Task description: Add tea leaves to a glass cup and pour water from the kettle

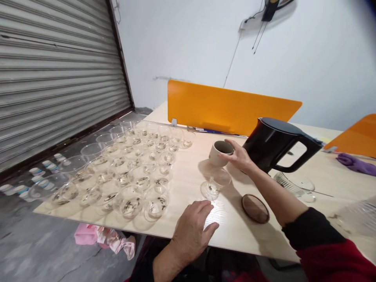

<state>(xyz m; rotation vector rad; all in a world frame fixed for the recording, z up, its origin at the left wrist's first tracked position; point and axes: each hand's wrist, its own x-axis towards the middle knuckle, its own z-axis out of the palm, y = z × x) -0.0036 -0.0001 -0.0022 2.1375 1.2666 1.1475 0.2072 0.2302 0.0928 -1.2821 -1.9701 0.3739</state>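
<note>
Beige ceramic cup [221, 152] tilted in right hand [239, 156], fingers clamped on its rim, just above small clear glass cup [219, 181] on pale wooden desk [188, 172]. Left hand [192, 229] flat, fingers apart, holds nothing, near desk front edge. Left of beige cup: many glass cups [132, 172], most seem already with dark bits inside; this one looks last. Black kettle [276, 145] close behind right hand; round brown lid [255, 208] beside forearm. Open room between.

White wall [188, 43], grey roller shutter [55, 70], concrete floor [38, 243], orange desk dividers [229, 107].
</note>
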